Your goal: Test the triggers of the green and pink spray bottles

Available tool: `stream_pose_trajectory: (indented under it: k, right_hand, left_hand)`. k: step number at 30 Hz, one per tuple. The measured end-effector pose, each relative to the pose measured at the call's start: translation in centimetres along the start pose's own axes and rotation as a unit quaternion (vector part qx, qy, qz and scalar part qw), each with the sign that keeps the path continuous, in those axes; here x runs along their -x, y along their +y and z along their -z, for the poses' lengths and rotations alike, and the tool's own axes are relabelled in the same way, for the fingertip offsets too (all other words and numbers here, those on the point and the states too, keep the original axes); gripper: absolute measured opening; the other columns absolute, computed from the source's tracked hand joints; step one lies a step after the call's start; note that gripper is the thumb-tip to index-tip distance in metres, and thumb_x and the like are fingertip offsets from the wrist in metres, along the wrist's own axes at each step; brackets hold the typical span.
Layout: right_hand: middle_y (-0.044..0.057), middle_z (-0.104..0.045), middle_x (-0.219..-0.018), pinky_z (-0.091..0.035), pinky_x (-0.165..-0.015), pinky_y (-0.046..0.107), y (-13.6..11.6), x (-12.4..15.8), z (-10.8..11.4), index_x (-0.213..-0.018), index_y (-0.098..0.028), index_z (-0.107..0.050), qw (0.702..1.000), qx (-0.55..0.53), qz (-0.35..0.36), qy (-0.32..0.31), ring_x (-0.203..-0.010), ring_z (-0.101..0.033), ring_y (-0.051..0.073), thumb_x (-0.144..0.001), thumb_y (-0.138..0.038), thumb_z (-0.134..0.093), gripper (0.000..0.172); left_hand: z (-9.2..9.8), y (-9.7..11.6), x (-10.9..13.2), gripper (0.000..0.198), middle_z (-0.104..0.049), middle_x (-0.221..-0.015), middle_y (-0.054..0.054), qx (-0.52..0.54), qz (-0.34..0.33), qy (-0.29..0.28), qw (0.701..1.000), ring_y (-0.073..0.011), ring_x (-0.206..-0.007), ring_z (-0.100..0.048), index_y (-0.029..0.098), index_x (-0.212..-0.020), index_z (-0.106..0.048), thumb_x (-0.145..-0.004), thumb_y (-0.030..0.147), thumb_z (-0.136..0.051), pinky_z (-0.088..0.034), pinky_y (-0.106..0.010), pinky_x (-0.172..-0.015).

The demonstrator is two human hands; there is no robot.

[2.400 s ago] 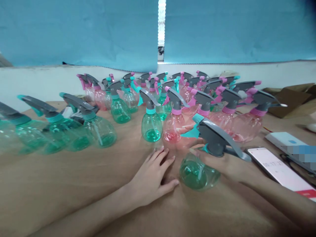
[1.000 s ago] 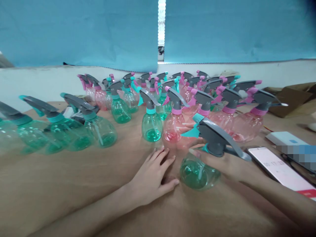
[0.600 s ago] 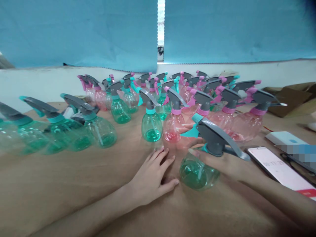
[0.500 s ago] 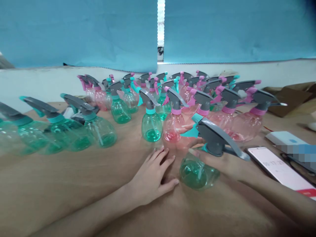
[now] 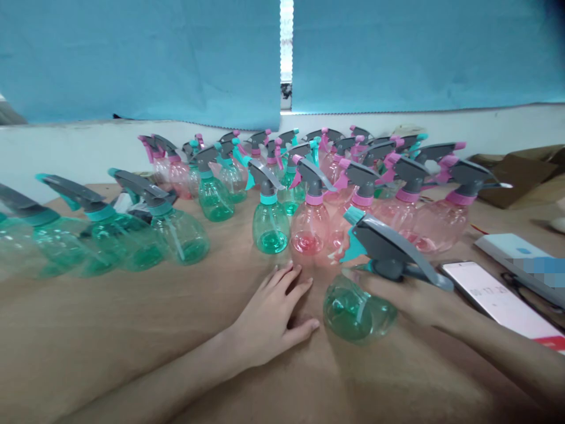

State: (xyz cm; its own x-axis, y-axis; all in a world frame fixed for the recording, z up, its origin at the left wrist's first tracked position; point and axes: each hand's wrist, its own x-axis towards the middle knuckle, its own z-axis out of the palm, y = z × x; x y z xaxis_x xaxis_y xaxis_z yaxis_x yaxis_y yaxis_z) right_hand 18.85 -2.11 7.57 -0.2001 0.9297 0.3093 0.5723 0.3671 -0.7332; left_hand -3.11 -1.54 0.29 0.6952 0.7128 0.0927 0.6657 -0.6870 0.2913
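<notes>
My left hand [image 5: 276, 315] lies on the wooden table, palm down with fingers spread, holding nothing. To its right, my right hand [image 5: 406, 294] grips a green spray bottle [image 5: 353, 312] around the neck, partly hidden behind the grey spray head. The bottle is tilted, with a turquoise nozzle and trigger and some green in its base. Just beyond my hands stand an upright green bottle [image 5: 271, 227] and a pink bottle [image 5: 310, 227].
Green bottles [image 5: 179, 235] line the left side, and many pink and green ones fill the back. A phone [image 5: 498, 300], a white box [image 5: 512, 250] and a brown cardboard piece [image 5: 516, 176] lie at the right. Blue curtains [image 5: 141, 59] hang behind.
The held bottle and its spray head have shifted slightly right, and the fingers of my right hand have drawn in around the neck. My left hand has stayed in place.
</notes>
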Motion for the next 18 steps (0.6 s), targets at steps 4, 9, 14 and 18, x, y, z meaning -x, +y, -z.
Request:
stream_pose_trajectory:
  k: [4,9,14,18]
  right_hand:
    - [0.005,-0.075,-0.082,-0.059,-0.073,0.049,0.72,0.00,-0.09,-0.076,-0.029,-0.069,0.999,-0.022,-0.014,-0.031,-0.079,-0.072,0.029,-0.076,-0.044,-0.053,0.023]
    - [0.005,-0.074,-0.098,-0.056,-0.084,0.051,1.06,0.12,-0.35,-0.083,-0.028,-0.072,0.998,-0.035,-0.040,-0.039,-0.094,-0.069,0.030,-0.076,-0.047,-0.060,0.023]
    - [0.006,-0.075,-0.079,-0.060,-0.070,0.044,0.55,-0.06,-0.47,-0.083,-0.023,-0.069,0.994,-0.097,-0.042,-0.042,-0.079,-0.071,0.028,-0.073,-0.042,-0.061,0.022]
    - [0.003,-0.072,-0.066,-0.060,-0.059,0.040,0.26,-0.16,-0.63,-0.087,-0.024,-0.065,0.994,-0.099,-0.049,-0.017,-0.067,-0.071,0.026,-0.071,-0.037,-0.064,0.021]
  left_hand:
    - [0.01,0.06,-0.01,0.060,-0.036,-0.148,-0.015,0.003,0.005,-0.001,1.000,-0.0318,-0.138,-0.027,0.017,-0.137,-0.045,-0.089,0.051,-0.054,-0.026,-0.051,-0.109]
    - [0.02,0.07,0.02,0.060,-0.036,-0.148,-0.014,0.005,0.008,0.000,1.000,-0.0314,-0.138,-0.028,0.017,-0.137,-0.045,-0.088,0.050,-0.055,-0.026,-0.051,-0.110]
    - [0.10,0.15,0.00,0.060,-0.037,-0.147,-0.014,0.006,0.009,0.002,1.000,-0.0306,-0.138,-0.028,0.018,-0.137,-0.045,-0.088,0.050,-0.056,-0.026,-0.050,-0.110]
    - [0.08,0.13,-0.03,0.060,-0.037,-0.147,-0.015,0.005,0.007,0.003,1.000,-0.0311,-0.137,-0.028,0.016,-0.136,-0.045,-0.087,0.048,-0.057,-0.027,-0.050,-0.109]
